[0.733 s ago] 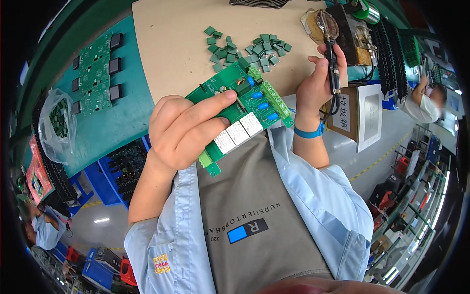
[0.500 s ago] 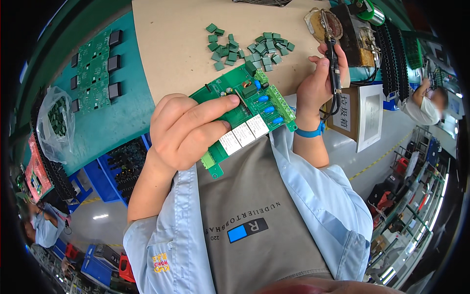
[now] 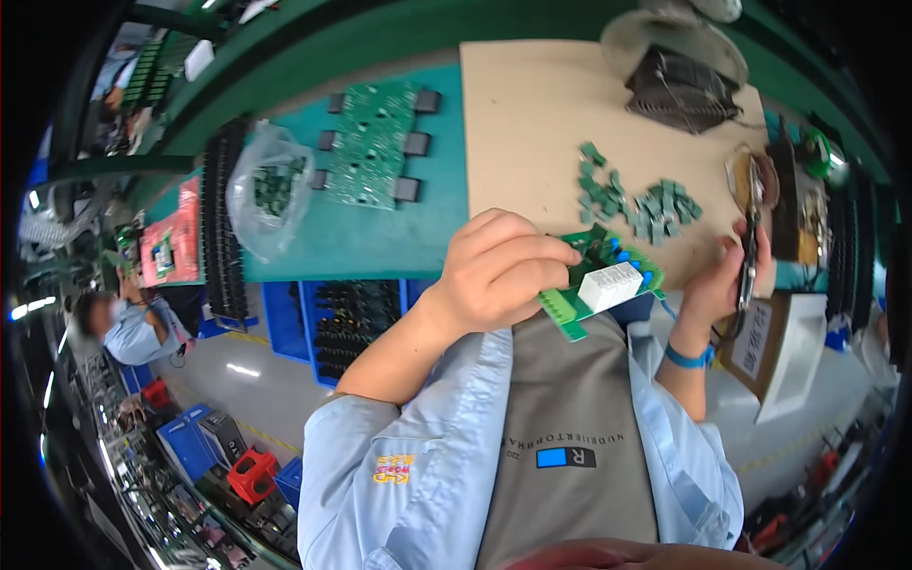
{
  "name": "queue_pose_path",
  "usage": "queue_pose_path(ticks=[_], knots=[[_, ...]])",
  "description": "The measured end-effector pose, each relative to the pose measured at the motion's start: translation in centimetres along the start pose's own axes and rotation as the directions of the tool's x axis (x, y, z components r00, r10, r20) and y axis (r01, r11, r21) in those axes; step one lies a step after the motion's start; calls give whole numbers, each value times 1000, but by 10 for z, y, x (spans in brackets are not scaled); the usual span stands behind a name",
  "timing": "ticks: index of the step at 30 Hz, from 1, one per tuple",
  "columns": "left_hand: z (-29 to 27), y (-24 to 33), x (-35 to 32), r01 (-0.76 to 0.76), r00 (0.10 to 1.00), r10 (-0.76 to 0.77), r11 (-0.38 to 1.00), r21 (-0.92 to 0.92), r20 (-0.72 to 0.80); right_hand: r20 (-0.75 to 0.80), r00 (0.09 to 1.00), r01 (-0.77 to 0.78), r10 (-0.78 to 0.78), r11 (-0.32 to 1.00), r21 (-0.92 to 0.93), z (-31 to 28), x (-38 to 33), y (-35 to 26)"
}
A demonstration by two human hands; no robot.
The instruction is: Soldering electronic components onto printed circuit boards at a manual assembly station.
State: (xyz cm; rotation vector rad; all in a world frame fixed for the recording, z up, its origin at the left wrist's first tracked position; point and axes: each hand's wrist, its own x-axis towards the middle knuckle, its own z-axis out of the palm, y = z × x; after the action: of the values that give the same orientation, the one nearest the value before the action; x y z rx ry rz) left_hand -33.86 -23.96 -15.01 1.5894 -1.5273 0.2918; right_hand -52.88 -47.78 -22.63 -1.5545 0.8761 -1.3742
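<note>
My left hand [image 3: 503, 271] grips a green circuit board [image 3: 574, 330] by its left part, fingers over the top. The board is tilted; it carries white box-shaped relays [image 3: 609, 288], blue disc parts and green terminal blocks. In my right hand [image 3: 714, 283] is a soldering iron [image 3: 749, 252], pointing away from me. Its tip end lies over a round dish of brownish material [image 3: 770, 187], but whether it touches is too blurred to tell. Beyond the board, many small dark green block parts [image 3: 665, 211] lie loose on the tan sheet [image 3: 518, 142].
A black fan [image 3: 679, 90] stands at the back. Left on the green mat are a panel of boards [image 3: 369, 142] and a plastic bag of green parts [image 3: 271, 204]. Blue bins [image 3: 289, 321] sit below the table edge, a cardboard box [image 3: 760, 344] at right. Another person [image 3: 142, 332] works far left.
The head view has swung left, so everything sits further right. The circuit board has tilted, showing the relays' sides. My right hand still holds the soldering iron at the dish.
</note>
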Motion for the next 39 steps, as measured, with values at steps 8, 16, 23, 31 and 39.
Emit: queue_pose_path(ticks=[8,16,23,31,39], knots=[[-85,-22,15,-20,998,-2,920,392,56,-7,997,82,-82,991,108,-2,-3,8],[-157,-91,86,-85,963,-130,680,728,234,-16,997,74,-72,992,105,0,-3,18],[-170,-181,124,-65,891,-323,602,796,318,-28,997,79,-77,990,116,-3,-6,14],[-180,-350,171,32,740,-579,538,842,341,-3,995,98,-98,994,40,-8,-15,16],[-135,-473,141,274,831,-556,389,879,-13,12,992,128,-129,991,34,-6,-15,17]])
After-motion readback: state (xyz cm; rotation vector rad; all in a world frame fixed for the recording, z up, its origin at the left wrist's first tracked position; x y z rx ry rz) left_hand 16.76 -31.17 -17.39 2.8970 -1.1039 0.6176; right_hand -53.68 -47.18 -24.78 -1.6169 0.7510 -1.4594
